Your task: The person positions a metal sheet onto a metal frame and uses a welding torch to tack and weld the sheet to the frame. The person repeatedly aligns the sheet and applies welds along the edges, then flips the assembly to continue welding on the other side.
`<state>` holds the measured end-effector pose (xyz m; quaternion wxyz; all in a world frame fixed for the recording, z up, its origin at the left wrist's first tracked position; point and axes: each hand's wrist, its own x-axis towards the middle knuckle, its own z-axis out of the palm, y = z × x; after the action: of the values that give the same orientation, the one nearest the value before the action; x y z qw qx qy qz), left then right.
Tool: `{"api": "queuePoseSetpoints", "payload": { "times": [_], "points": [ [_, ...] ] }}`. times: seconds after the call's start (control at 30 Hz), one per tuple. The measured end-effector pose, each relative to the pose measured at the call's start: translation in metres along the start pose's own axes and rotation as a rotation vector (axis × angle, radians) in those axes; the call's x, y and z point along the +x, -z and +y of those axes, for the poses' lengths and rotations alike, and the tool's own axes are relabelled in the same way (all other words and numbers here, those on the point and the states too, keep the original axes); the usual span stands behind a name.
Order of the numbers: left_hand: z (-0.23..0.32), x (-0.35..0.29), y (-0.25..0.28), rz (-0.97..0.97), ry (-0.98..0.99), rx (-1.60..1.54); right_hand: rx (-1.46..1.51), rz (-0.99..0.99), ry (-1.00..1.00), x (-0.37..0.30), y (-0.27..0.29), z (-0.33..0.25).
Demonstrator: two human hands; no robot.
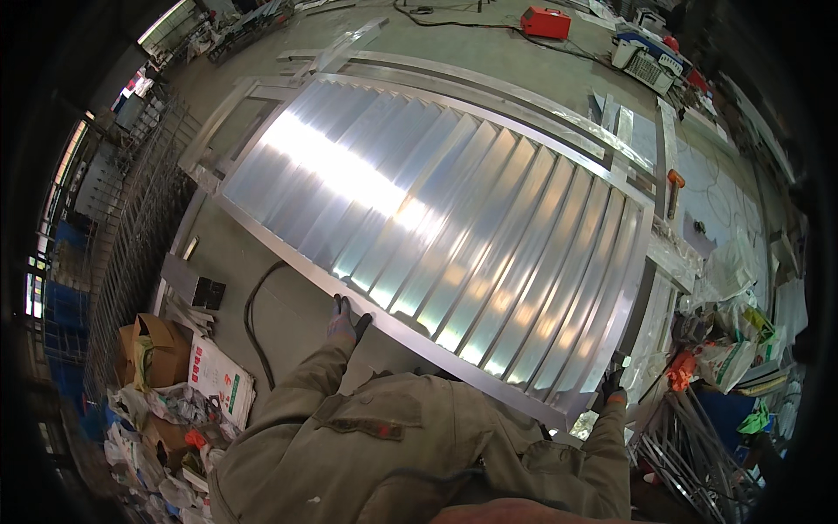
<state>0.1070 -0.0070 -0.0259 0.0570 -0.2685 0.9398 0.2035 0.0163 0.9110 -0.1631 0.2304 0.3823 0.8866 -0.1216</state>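
A large silvery metal louvered panel (454, 236) lies across supports in front of me, its slanted slats set in a flat frame. My left hand (347, 321), in a grey and dark glove, grips the near long edge of the frame, thumb apart from the fingers. At the near right corner, my right hand (614, 389), also gloved, is closed on the frame's edge; its fingers are partly hidden. Bright reflections cover the left half of the slats.
Metal rails (489, 92) extend beyond the panel. An orange-handled tool (674, 188) lies right. A cardboard box (161, 349) and rubbish stand left, near a dark hose (251, 323). Thin metal strips (694, 450) are heaped right. A red machine (546, 23) sits on the far floor.
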Motion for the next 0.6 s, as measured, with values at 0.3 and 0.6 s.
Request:
{"api": "queuePoseSetpoints", "payload": {
  "times": [0.3,0.6],
  "points": [
    [0.008,-0.013,0.013,-0.041,0.072,-0.114,-0.253,0.072,0.360,-0.048,0.018,0.059],
    [-0.119,-0.069,-0.032,0.006,-0.020,-0.313,0.047,0.403,0.343,-0.245,0.016,0.102]
  ]
}}
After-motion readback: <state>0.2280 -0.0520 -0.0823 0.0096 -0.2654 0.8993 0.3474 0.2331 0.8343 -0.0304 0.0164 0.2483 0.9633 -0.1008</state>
